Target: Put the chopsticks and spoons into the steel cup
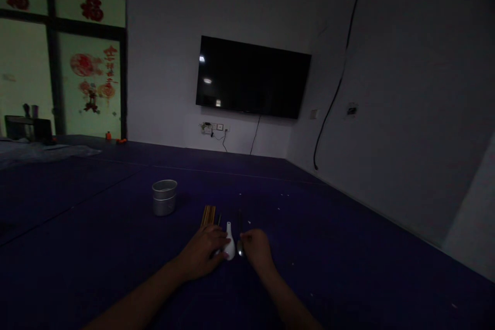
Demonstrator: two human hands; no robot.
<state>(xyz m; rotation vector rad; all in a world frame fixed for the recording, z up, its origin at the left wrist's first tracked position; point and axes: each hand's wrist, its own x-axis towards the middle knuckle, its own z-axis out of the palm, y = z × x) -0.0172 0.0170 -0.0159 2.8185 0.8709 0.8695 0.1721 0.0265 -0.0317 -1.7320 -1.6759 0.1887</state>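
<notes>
My left hand (203,255) rests on the dark blue floor mat (116,237), its fingers curled against a white ceramic soup spoon (229,245). Beside it, my right hand (257,248) has its fingers closed at a metal spoon (240,247) whose dark handle runs away from me. A bundle of wooden chopsticks (208,215) lies just beyond my left hand, with a darker stick next to it. The room is dim, and the fingertips are hard to make out.
A small metal tin (164,197) stands on the mat to the far left of the utensils. A black TV (251,77) hangs on the white wall. A glass door with red decorations (91,82) is at the left. A wall runs along the right.
</notes>
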